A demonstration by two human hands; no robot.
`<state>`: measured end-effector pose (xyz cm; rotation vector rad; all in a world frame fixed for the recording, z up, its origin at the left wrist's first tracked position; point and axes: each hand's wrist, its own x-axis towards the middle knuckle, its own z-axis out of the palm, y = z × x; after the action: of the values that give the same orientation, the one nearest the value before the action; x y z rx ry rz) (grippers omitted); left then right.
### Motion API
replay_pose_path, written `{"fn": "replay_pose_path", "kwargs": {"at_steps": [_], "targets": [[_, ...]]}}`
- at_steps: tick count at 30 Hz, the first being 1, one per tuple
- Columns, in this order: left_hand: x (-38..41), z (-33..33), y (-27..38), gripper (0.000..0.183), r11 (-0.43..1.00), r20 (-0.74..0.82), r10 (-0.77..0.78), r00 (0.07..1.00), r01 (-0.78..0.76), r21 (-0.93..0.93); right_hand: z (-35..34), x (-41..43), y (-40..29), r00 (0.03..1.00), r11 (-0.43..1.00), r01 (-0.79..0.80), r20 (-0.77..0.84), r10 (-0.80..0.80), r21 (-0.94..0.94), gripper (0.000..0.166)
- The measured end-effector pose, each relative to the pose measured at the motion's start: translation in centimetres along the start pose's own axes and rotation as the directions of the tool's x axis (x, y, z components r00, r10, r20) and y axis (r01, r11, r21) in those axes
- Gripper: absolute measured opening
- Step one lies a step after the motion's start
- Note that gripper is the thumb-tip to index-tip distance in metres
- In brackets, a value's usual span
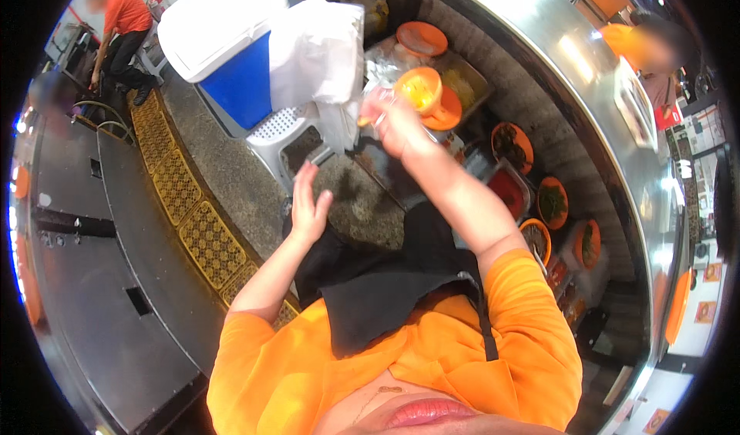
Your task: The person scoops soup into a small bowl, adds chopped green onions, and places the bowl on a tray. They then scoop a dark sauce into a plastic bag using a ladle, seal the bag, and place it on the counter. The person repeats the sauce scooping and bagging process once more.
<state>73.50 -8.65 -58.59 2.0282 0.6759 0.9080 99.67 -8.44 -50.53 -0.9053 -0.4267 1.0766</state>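
My left hand is raised with fingers apart and nothing in it, beside the grey plastic stool. Stretched forward, my right hand is blurred and lies close to hanging clear plastic bags; something small and yellowish shows at its fingertips, but a hold on it cannot be made out. Just beyond that hand an orange bowl with yellow contents sits by another orange bowl. White plastic bags hang against a blue cooler box with a white lid.
At right, orange bowls of greens and dark food stand near a red-filled container, below a steel counter. Yellow patterned mats run along dark cabinets. One person bends at upper left; another is behind the counter.
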Motion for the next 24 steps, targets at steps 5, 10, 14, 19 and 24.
{"fn": "replay_pose_path", "kwargs": {"at_steps": [5,10,14,19,24], "targets": [[-2.7,-1.0,-10.4,0.042,0.857,0.496,-0.276,0.823,-0.022,0.514,-1.8,18.9,-5.9,0.779,0.82,-0.157,-0.58,-0.24,-0.55,0.024],[-1.7,-4.2,-13.4,0.043,0.836,0.437,-0.457,0.775,0.207,0.509,-0.8,23.3,-4.8,0.749,0.323,-0.276,-0.413,-0.518,-0.905,0.048],[-0.7,-6.0,-13.5,0.045,0.737,0.338,-0.614,0.713,0.365,0.569,2.9,14.8,0.1,0.653,0.08,0.125,0.021,-0.757,-0.989,0.052],[0.2,-12.8,-9.7,0.039,0.627,0.275,-0.767,0.579,0.59,0.508,4.6,15.4,0.1,0.83,0.333,-0.257,-0.384,-0.405,-0.907,0.042],[-3.1,-26.4,-12.5,0.038,0.461,0.47,-0.849,0.242,0.773,0.435,5.1,13.1,-3.3,0.889,0.066,-0.269,-0.275,-0.366,-0.961,0.029]]}}
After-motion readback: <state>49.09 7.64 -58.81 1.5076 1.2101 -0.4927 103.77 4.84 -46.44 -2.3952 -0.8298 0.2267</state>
